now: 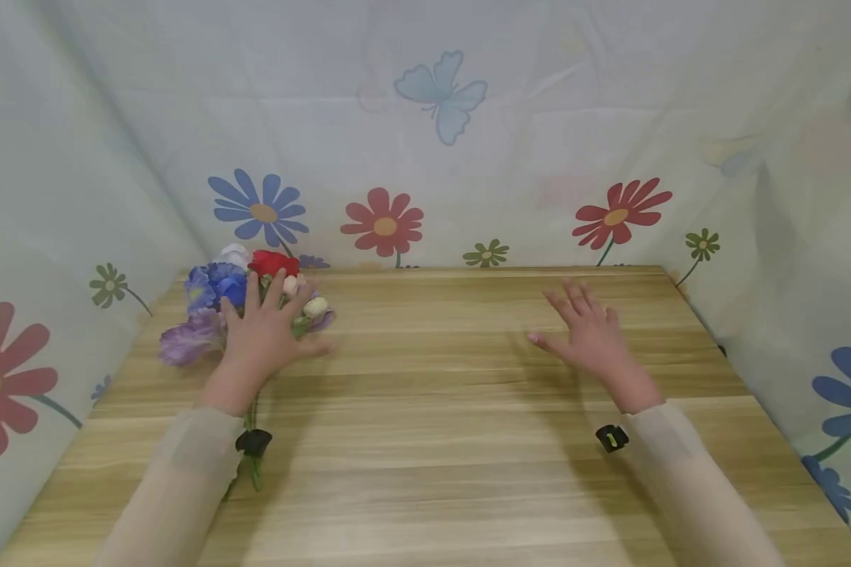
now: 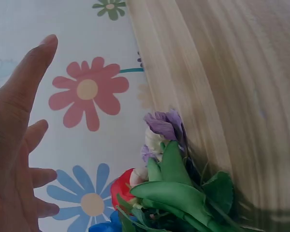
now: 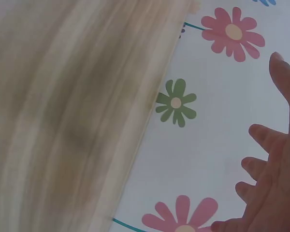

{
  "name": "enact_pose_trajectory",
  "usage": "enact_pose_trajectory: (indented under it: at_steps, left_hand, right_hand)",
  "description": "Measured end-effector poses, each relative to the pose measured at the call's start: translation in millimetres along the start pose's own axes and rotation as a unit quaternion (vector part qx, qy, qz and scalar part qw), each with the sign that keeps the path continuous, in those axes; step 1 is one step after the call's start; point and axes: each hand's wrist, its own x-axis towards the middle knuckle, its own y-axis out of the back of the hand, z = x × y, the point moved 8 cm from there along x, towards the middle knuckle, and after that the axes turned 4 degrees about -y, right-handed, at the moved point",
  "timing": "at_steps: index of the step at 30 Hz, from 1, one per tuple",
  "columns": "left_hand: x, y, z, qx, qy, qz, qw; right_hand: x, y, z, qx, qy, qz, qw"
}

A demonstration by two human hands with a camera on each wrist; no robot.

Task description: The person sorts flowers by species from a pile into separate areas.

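A bunch of artificial flowers (image 1: 216,287) lies at the table's left, with blue, red, purple and white blooms and green stems pointing toward the near edge. Over it hovers my left hand (image 1: 261,339), fingers spread, hiding part of the blooms. In the left wrist view a gap shows between that hand (image 2: 14,140) and the flowers' green leaves (image 2: 176,193). On the other side, my right hand (image 1: 596,335) hangs above bare wood with its fingers spread and holds nothing. The right wrist view shows its fingers (image 3: 263,137) apart, with nothing between them.
The wooden table (image 1: 425,441) runs back to a pale curtain (image 1: 525,157) printed with flowers and a butterfly. More printed cloth borders the left and right sides. A small black band piece (image 1: 254,442) sits at the left wrist, another (image 1: 612,438) at the right.
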Motion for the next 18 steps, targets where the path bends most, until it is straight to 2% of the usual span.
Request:
enact_pose_trajectory:
  at_steps: [10, 18]
  left_hand:
    - [-22.1, 0.6, -4.1, 0.02, -0.007, 0.039, 0.999]
    - [-43.5, 17.6, -3.1, 0.005, -0.014, 0.079, 0.9968]
  right_hand:
    - [-13.2, -13, -7, 0.047, 0.022, 0.046, 0.9976]
    - [-27.5, -9, -15, 0.096, 0.028, 0.069, 0.9926]
